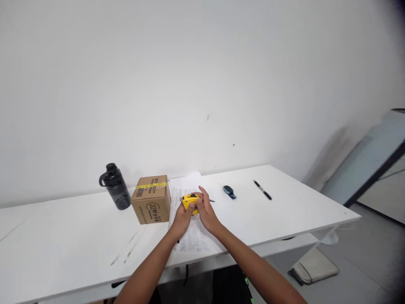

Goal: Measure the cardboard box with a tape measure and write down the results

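Observation:
A small yellow and black tool, which looks like a tape measure point(189, 201), sits between both hands over a printed sheet of paper point(190, 236) on the white table point(63, 236). My left hand point(182, 217) grips it from below and the left. My right hand point(206, 210) closes on its right side, fingers curled over the top. A thin dark tip pokes out to the right of the hands. A cardboard box point(151, 199) with yellow tape stands just left of the hands.
A dark water bottle point(115, 186) stands left of the box. A small blue-black object point(229, 191) and a black pen point(262, 190) lie to the right. A grey panel point(367, 158) leans on the wall at right; a flat bag point(313, 267) lies on the floor.

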Motion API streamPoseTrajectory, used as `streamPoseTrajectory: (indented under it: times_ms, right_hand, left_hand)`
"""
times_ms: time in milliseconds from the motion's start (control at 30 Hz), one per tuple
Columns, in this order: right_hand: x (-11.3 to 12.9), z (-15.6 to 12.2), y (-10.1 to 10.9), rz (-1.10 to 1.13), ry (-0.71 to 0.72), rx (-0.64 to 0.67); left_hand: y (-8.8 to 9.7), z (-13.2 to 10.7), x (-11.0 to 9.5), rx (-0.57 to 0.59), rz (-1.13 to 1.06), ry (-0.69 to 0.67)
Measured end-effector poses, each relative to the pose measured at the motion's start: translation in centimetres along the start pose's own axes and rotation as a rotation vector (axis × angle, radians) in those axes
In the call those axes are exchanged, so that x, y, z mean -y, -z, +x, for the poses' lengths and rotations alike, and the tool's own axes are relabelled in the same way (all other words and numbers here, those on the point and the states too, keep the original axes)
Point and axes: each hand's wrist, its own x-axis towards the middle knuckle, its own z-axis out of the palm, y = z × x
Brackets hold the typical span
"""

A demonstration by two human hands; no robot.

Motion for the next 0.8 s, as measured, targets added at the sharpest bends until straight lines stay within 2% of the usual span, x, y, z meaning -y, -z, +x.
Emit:
streamPoseTrajectory:
  times_ms: [67, 133, 200, 267, 333, 433, 500, 567, 633, 700, 800]
  right_hand:
    - [-2.2, 1.1, 1.0, -0.222, 0.018, -0.042]
    - [-4.7, 2.1, 2.3, -0.534, -0.002, -0.093]
    - [-6.8, 2.6, 3.3, -0.780, -0.059, -0.049]
    - [-8.0, 2.6, 3.9, -0.907, -0.072, 0.030]
    - [-8.3, 2.3, 4.0, -0.949, 0.005, 0.023]
    - [-7.9, 1.8, 4.3, -0.891, 0.073, -0.181]
    - [-7.8, 1.5, 4.7, -0.750, -0.004, -0.296]
    - [-8.0, 1.3, 5.2, -0.565, -0.116, -0.343]
    - [-8.3, 1.2, 5.3, -0.409, -0.209, -0.339]
    - [-8.3, 0.9, 4.9, -0.312, -0.258, -0.281]
    - [-7.7, 0.6, 3.9, -0.196, -0.256, -0.060]
  left_hand:
    - [0.8, 1.8, 1.4, -0.051, -0.015, 0.017]
    - [1.8, 3.0, 2.8, -0.139, 0.021, 0.050]
    - [2.5, 3.6, 3.9, -0.204, 0.041, 0.085]
    - [2.8, 3.8, 4.6, -0.224, 0.020, 0.098]
    - [2.8, 3.8, 4.9, -0.213, -0.003, 0.097]
    - [2.6, 3.8, 4.8, -0.212, -0.003, 0.114]
    - [2.6, 3.6, 4.7, -0.216, 0.000, 0.127]
    - [2.6, 3.5, 4.7, -0.215, 0.003, 0.128]
    - [2.7, 3.4, 4.9, -0.217, 0.005, 0.116]
    - [2.8, 3.4, 5.2, -0.223, 0.009, 0.109]
    - [2.8, 3.4, 5.6, -0.217, 0.031, 0.107]
